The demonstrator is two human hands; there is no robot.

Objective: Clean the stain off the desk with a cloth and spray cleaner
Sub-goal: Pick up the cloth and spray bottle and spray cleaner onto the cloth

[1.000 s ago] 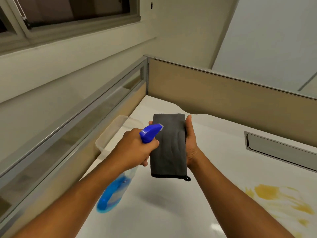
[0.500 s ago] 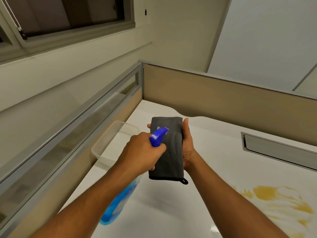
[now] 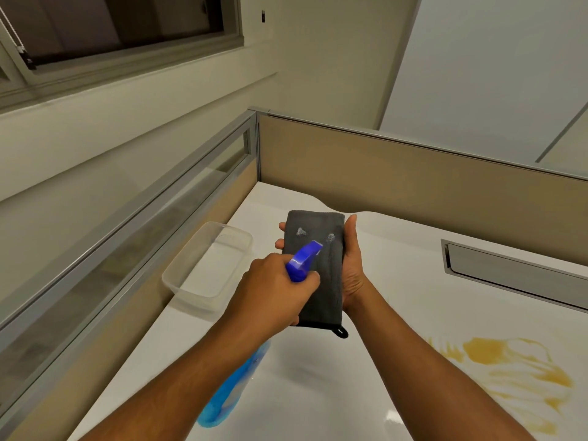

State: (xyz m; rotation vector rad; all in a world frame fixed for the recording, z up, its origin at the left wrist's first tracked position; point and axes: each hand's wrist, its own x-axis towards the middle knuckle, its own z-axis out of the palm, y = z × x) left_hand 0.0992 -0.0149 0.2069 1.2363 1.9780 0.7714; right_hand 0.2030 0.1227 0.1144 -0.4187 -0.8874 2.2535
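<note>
Foam spots (image 3: 300, 231) fresh on cloth (image 3: 324, 281); left fingers (image 3: 305, 278) squeezing sprayer (image 3: 304, 257), right fingers (image 3: 281, 226) holding cloth; stain (image 3: 509, 364) untouched on counter (image 3: 397, 281).

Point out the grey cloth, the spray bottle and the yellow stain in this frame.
grey cloth (image 3: 327, 281): head view, middle of its folded face.
spray bottle (image 3: 302, 259): head view, blue nozzle head above the fist.
yellow stain (image 3: 486, 351): head view, densest patch on the desk.
</note>
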